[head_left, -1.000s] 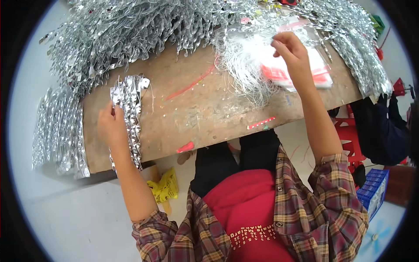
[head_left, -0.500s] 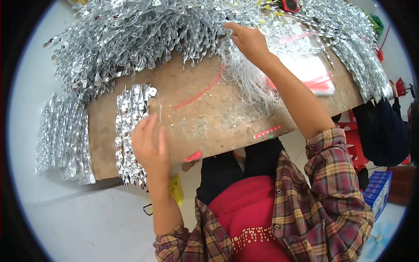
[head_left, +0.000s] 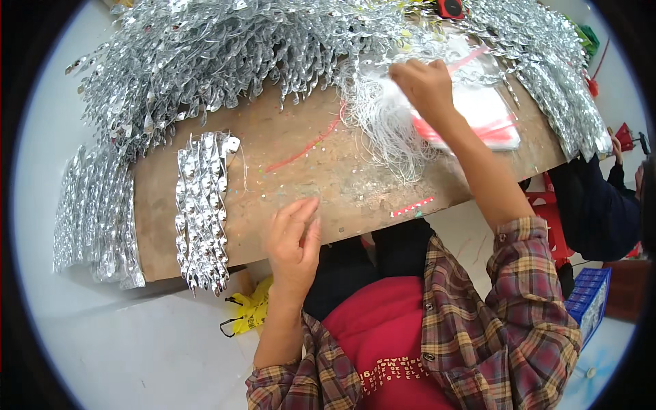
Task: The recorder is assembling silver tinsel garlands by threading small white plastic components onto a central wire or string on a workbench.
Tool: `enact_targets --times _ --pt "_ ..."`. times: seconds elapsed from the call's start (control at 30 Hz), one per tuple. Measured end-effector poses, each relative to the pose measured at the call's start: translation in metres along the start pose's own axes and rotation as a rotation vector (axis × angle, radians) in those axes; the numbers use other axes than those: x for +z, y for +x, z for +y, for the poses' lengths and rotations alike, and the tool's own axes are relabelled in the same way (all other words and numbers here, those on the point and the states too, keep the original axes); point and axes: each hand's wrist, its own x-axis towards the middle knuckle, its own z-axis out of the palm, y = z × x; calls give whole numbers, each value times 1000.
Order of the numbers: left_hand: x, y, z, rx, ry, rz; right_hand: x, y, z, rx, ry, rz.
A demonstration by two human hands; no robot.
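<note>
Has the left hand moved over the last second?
Yes. The left hand has moved rightward, away from the silver strips and toward the red dotted strip lying near the front edge of the table.

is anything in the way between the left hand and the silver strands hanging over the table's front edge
Nothing visible is in the way: between the left hand and the silver strands, off to its left, only brown tabletop shows.

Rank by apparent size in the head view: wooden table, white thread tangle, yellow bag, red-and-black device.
1. Wooden table
2. White thread tangle
3. Yellow bag, partly hidden
4. Red-and-black device
</note>
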Motion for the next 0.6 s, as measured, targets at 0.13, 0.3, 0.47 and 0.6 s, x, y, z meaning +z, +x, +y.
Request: enact_targets --times 0.13,0.3,0.47,0.6 --pt "9 6 17 -27 -87 -23 -63 -23 -77 -288 207 155" --pt "8 28 51 473 -99 88 -135 -48 -147 -359 616 204" --pt "-20 25 60 567 52 88 -151 -31 -126 -253 592 -205" --pt "-52 24 70 274 195 286 -107 -52 -74 144 581 -247"
